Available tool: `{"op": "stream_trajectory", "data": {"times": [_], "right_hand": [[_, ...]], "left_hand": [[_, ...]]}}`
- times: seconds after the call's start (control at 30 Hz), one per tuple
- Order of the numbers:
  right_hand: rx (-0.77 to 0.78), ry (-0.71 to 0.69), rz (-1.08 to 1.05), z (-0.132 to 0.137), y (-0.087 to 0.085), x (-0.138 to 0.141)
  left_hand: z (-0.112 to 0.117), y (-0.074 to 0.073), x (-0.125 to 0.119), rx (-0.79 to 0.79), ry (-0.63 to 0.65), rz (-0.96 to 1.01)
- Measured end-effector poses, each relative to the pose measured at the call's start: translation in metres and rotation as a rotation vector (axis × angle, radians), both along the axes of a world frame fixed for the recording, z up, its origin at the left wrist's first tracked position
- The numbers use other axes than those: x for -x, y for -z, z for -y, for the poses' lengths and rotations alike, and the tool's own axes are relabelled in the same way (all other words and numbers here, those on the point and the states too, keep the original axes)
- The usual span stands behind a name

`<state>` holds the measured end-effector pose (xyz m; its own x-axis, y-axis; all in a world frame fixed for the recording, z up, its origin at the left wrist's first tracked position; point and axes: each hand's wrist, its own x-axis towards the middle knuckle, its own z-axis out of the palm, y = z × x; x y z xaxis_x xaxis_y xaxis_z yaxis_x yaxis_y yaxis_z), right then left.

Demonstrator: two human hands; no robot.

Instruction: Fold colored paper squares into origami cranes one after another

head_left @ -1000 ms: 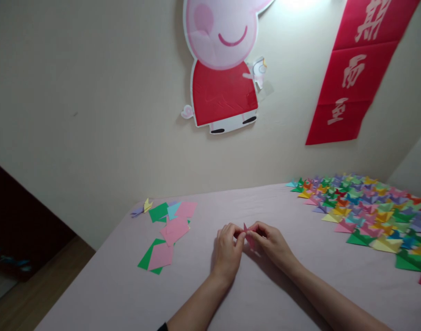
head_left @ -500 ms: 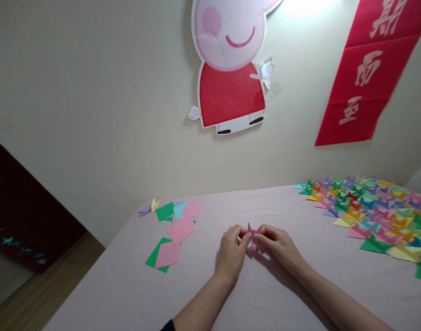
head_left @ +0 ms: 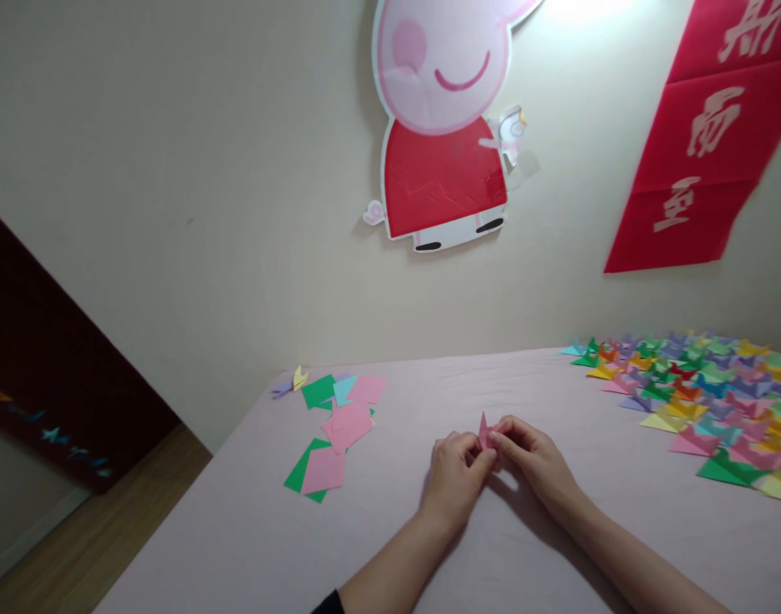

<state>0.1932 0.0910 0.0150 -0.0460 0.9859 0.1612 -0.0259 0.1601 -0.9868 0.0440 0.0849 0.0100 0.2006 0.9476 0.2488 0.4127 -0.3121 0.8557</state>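
Note:
Both of my hands meet at the middle of a pale pink table. Between their fingertips is a small folded red paper piece, its pointed tip sticking up. My left hand pinches it from the left with curled fingers. My right hand pinches it from the right, fingers also closed on the paper. The piece sits just above the table surface.
Loose flat paper squares in pink, green and light blue lie to the left, with a small yellow and purple folded piece behind them. Several folded paper pieces in many colours cover the table's right side. A wall rises behind; wooden floor lies left.
The view has swung left, so everything sits further right in the frame. My hands keep pinching the red paper; its spread points are now drawn together into one upright tip.

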Motion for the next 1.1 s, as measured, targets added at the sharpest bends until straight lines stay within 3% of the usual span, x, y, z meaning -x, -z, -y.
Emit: {"op": "stream_trajectory", "data": {"times": [0.37, 0.67, 1.1], "right_hand": [[0.005, -0.018, -0.011, 0.0, -0.002, -0.002], [0.036, -0.1, -0.041, 0.0, 0.001, -0.002], [0.028, 0.008, 0.009, 0.002, -0.006, 0.0]], "left_hand": [[0.005, 0.0, -0.001, -0.031, -0.035, -0.123], [0.007, -0.013, 0.001, -0.019, -0.085, -0.033], [0.011, -0.015, 0.004, -0.055, -0.122, -0.036]]}}
